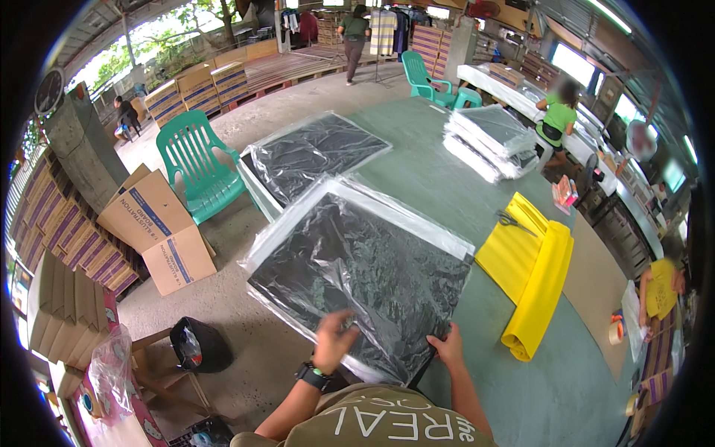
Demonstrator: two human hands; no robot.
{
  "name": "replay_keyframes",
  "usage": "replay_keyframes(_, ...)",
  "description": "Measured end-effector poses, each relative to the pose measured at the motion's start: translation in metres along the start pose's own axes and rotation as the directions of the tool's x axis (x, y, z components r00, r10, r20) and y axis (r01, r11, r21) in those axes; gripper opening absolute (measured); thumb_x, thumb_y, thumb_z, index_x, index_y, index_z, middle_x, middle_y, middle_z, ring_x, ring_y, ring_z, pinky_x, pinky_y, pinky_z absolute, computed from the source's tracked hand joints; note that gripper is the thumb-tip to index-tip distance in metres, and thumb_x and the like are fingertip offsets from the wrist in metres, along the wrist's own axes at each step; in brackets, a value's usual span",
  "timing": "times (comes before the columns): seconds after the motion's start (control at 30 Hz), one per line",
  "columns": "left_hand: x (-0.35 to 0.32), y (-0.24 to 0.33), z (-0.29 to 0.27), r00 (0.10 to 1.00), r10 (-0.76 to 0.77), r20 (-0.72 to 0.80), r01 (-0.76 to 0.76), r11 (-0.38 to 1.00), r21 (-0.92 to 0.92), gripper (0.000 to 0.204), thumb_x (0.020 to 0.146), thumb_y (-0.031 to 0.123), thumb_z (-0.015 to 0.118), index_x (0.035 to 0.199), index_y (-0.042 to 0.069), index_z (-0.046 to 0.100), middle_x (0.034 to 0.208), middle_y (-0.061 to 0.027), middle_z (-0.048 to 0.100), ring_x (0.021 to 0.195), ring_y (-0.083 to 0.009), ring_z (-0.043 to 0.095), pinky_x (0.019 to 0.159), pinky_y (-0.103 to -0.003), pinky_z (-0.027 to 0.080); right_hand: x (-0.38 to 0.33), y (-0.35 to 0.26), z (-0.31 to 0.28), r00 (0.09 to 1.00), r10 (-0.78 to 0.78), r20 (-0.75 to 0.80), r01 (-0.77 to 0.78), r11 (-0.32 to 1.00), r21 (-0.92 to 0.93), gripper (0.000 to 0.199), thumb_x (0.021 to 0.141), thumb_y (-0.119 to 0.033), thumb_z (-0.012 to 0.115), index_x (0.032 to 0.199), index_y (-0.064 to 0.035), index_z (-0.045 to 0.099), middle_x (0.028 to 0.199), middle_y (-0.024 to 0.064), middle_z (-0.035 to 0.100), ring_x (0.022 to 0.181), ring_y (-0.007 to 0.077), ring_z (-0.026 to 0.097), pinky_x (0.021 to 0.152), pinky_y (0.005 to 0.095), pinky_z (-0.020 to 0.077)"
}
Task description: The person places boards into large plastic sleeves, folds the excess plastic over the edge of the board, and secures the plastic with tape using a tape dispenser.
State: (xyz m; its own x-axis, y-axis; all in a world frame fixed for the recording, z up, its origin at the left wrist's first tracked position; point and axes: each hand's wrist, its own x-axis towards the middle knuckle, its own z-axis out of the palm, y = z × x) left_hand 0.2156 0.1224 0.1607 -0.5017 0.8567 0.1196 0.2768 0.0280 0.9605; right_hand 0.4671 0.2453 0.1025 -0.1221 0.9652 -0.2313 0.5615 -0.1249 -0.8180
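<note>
Directly before me, at the edge of the green table, lies a stack of black sheets in clear plastic (372,261), its wrap creased and shiny. Over its near left part is my left hand (335,343), with a watch on the wrist; the fingers are bent and apart, holding nothing. My right hand (448,346) grips the stack's near right edge, thumb on top and the other fingers hidden beneath. Another plastic-covered black stack (313,156) lies just beyond. To the right is a partly unrolled yellow sheet (532,290) with scissors (514,221) on it.
More plastic-wrapped packs (491,141) sit on the table's far right. A green plastic chair (195,160) and an opened cardboard box (164,227) stand left, with a black bin (199,346) nearer. Tape rolls (616,329) lie right. Other people work in the background.
</note>
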Motion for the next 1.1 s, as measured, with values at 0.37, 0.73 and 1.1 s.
replay_keyframes(0.37, 0.058, -0.097, -0.097, 0.773, -0.594, -0.223, 0.266, 0.622, -0.736, 0.062, 0.070, 0.010, 0.066, 0.121, 0.000, 0.032, 0.117, -0.0115, 0.040, 0.108, -0.0230, 0.040, 0.092, -0.036, 0.032, 0.150, -0.159, 0.042, 0.812, -0.583, 0.023, 0.535, 0.728, -0.428, 0.040, 0.071, -0.025, 0.064, 0.102, -0.0031, 0.054, 0.102, 0.0172, 0.054, 0.098, 0.0338, 0.047, 0.082, 0.0392, 0.0395)
replay_keyframes(0.73, 0.094, -0.115, -0.091, 0.670, -0.569, 0.477, 0.655, 0.150, -0.740, 0.034, 0.078, 0.011, 0.059, 0.109, 0.003, 0.047, 0.106, -0.0076, 0.054, 0.095, -0.0211, 0.053, 0.083, -0.035, 0.042, 0.323, -0.167, 0.141, 0.875, -0.484, -0.027, 0.359, 0.684, -0.635, 0.049, 0.073, -0.043, 0.058, 0.098, -0.0009, 0.051, 0.098, 0.0189, 0.056, 0.093, 0.0356, 0.051, 0.075, 0.0431, 0.0420)
replay_keyframes(1.1, 0.093, -0.123, -0.093, 0.569, -0.622, 0.538, 0.556, -0.192, -0.809, 0.030, 0.082, 0.013, 0.055, 0.108, -0.001, 0.047, 0.102, -0.0132, 0.056, 0.092, -0.0257, 0.055, 0.082, -0.040, 0.045, 0.284, -0.182, 0.103, 0.898, -0.218, 0.382, 0.368, 0.849, -0.381, 0.045, 0.065, -0.035, 0.068, 0.086, 0.0034, 0.058, 0.075, 0.0110, 0.060, 0.069, 0.0188, 0.055, 0.066, 0.0340, 0.0430)
